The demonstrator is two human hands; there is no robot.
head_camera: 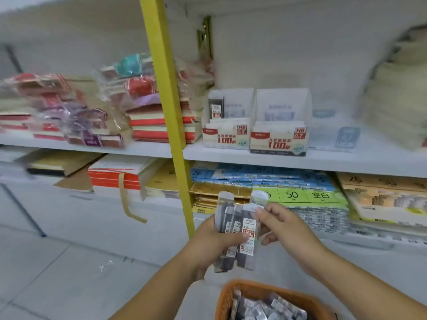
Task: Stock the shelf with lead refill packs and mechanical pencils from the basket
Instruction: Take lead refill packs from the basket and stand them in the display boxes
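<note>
My left hand (209,241) grips a fanned bundle of several lead refill packs (235,229), clear sleeves with dark tubes and red-and-white labels. My right hand (282,225) pinches the top of the front pack in that bundle. Below, at the bottom edge, an orange basket (233,294) holds more packs (265,308). On the white shelf (323,160) stand two display boxes: the left one, marked HB 0.5 (225,132), has one pack (216,107) upright in it; the right one is marked HB 0.7 (279,139).
A yellow upright post (166,95) divides the shelving just left of the boxes. Stacks of wrapped notebooks (76,112) fill the shelf to the left. Paper packs and label sheets (300,195) lie on the lower shelf behind my hands. A blurred cream stack (397,100) stands far right.
</note>
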